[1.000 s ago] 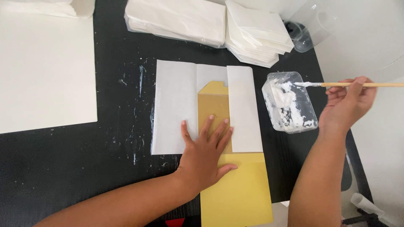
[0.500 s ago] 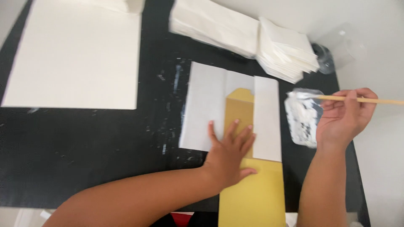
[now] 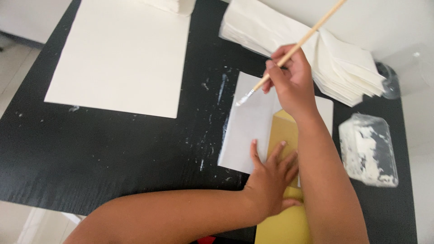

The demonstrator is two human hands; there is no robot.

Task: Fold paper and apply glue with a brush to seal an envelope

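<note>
My left hand [image 3: 271, 176] lies flat, fingers spread, on a yellow envelope [image 3: 282, 135] and the folded white paper [image 3: 248, 126] wrapped around it, near the table's front edge. My right hand [image 3: 291, 77] grips a thin wooden brush [image 3: 294, 47] above the paper. The brush's white, paste-laden tip touches the upper left part of the white paper. My right forearm crosses over the envelope and hides the paper's right flap in part.
A clear plastic tub of white paste [image 3: 368, 151] sits right of the paper. Stacks of folded white paper [image 3: 343, 68] lie at the back, a large cream sheet [image 3: 122, 58] at the left. The black table [image 3: 113, 153] is flecked with dried paste. A clear cup [image 3: 391, 81] stands far right.
My right hand has swung the brush from the paste tub over to the left, onto the white paper. The left hand stays pressed on the envelope. The camera has shifted.
</note>
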